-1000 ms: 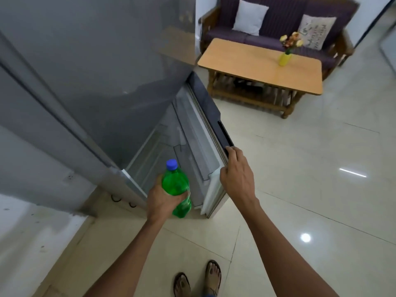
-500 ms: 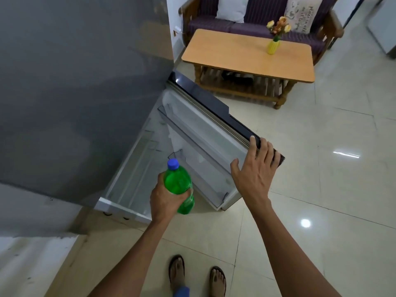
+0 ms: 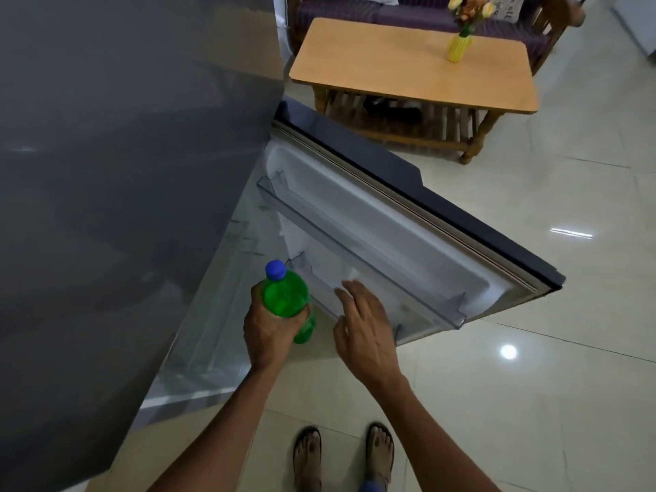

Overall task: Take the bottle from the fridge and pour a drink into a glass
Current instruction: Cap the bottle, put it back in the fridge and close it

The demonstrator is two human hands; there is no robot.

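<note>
My left hand (image 3: 270,333) grips a green plastic bottle (image 3: 287,297) with a blue cap, held upright in front of the open fridge. The grey fridge (image 3: 117,193) fills the left of the view; its lower door (image 3: 401,221) stands wide open, white inner lining and clear door shelf facing me. My right hand (image 3: 365,330) hovers with fingers spread beside the bottle, near the door's inner shelf, touching nothing that I can see. No glass is in view.
A wooden coffee table (image 3: 408,62) with a yellow vase of flowers (image 3: 460,44) stands beyond the door. Behind it is a purple sofa (image 3: 383,12). Glossy tiled floor (image 3: 532,367) lies to the right. My sandalled feet (image 3: 340,456) are at the bottom.
The fridge door has swung further open. My right hand let go of the door's edge and came back toward the bottle. My left hand kept hold of the bottle.
</note>
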